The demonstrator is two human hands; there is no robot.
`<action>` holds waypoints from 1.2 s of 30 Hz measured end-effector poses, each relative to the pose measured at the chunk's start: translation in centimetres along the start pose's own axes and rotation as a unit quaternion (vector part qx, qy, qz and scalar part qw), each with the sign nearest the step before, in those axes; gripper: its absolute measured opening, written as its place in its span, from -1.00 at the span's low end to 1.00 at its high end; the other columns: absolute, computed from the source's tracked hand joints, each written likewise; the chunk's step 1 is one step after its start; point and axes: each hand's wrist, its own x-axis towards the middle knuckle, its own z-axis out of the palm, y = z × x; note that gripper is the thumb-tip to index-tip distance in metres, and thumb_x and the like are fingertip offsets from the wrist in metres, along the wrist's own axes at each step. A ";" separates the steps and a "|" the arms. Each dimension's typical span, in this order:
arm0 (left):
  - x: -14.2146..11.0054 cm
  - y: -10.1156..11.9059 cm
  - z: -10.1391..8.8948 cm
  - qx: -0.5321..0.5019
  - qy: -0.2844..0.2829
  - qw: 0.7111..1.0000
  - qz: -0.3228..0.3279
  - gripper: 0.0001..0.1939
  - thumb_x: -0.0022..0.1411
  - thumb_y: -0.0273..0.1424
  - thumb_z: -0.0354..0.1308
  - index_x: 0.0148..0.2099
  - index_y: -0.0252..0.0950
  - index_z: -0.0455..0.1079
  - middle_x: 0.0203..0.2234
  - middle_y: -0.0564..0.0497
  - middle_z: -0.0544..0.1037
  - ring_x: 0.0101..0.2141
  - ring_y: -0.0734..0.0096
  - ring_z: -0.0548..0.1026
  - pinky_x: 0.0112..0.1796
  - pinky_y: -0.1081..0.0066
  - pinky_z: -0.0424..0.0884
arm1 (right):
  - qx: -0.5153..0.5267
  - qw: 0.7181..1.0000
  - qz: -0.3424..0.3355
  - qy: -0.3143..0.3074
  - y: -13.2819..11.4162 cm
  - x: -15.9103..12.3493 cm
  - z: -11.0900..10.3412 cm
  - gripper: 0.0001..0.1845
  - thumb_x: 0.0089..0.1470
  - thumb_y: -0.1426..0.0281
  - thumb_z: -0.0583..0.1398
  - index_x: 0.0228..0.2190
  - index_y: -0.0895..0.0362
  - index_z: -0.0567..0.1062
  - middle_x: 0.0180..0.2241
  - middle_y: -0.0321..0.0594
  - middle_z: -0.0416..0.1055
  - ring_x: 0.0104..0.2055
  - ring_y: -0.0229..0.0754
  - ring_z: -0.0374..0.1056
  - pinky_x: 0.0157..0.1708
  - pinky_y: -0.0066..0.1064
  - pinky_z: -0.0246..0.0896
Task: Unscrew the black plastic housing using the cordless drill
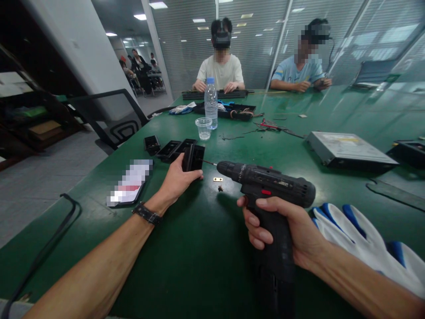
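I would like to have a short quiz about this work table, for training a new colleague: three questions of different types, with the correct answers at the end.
1. Open question: which tool is in the right grip?
2. Fill in the missing word: in the head view, the phone lies to the ____ of the left grip.
3. True or false: the left grip holds the clear plastic cup.

Key:
1. A power drill.
2. Left.
3. False; it holds a black part.

A capped bottle and a clear cup stand at upper centre. A phone lies centre-left, white-and-blue gloves at lower right.
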 end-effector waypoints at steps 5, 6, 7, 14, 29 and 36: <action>-0.1 0.1 0.1 0.001 0.003 1.000 0.001 -0.49 0.03 -0.44 0.41 0.05 -0.31 0.40 -0.25 -0.01 0.55 -0.36 0.37 0.57 -0.28 0.31 0.57 | 0.001 1.000 -0.001 0.002 0.0 0.1 0.0 -0.71 0.13 0.36 0.24 -0.20 0.30 0.64 -0.50 -0.25 0.37 -0.64 -0.35 0.17 -0.55 -0.39 0.33; -0.1 0.2 0.1 0.002 0.004 1.000 0.001 -0.48 0.03 -0.44 0.41 0.05 -0.32 0.40 -0.25 0.00 0.55 -0.36 0.36 0.57 -0.28 0.32 0.57 | 0.002 1.000 0.000 0.004 0.0 0.1 0.0 -0.71 0.13 0.36 0.24 -0.20 0.30 0.64 -0.50 -0.25 0.37 -0.64 -0.35 0.17 -0.55 -0.39 0.33; -0.1 0.2 0.1 0.003 0.006 1.000 0.000 -0.48 0.02 -0.45 0.41 0.05 -0.32 0.40 -0.25 0.00 0.55 -0.36 0.36 0.57 -0.28 0.32 0.57 | 0.003 1.000 0.001 0.006 0.0 0.1 0.0 -0.71 0.13 0.36 0.24 -0.20 0.30 0.64 -0.50 -0.25 0.37 -0.64 -0.35 0.17 -0.55 -0.39 0.33; -0.1 0.3 0.2 0.005 0.007 1.000 0.000 -0.51 0.03 -0.45 0.40 0.03 -0.34 0.40 -0.25 -0.02 0.55 -0.34 0.37 0.58 -0.27 0.32 0.56 | 0.004 1.000 0.002 0.004 0.1 0.1 0.1 -0.72 0.12 0.35 0.26 -0.20 0.28 0.64 -0.51 -0.26 0.37 -0.64 -0.34 0.17 -0.55 -0.39 0.33; -0.2 0.4 0.2 -0.011 0.010 1.000 -0.001 -0.47 0.02 -0.45 0.41 0.07 -0.35 0.42 -0.23 -0.03 0.56 -0.38 0.37 0.59 -0.28 0.30 0.58 | 0.020 1.000 0.013 -0.003 0.0 0.0 0.1 -0.69 0.16 0.36 0.24 -0.18 0.33 0.65 -0.50 -0.25 0.38 -0.63 -0.35 0.21 -0.53 -0.39 0.34; -0.3 0.5 0.3 -0.010 0.011 1.000 0.000 -0.48 0.01 -0.45 0.42 0.04 -0.35 0.42 -0.27 -0.01 0.57 -0.37 0.35 0.59 -0.28 0.32 0.56 | 0.014 1.000 0.008 -0.005 0.0 0.1 0.2 -0.72 0.15 0.36 0.25 -0.21 0.32 0.65 -0.51 -0.26 0.38 -0.64 -0.35 0.20 -0.54 -0.39 0.33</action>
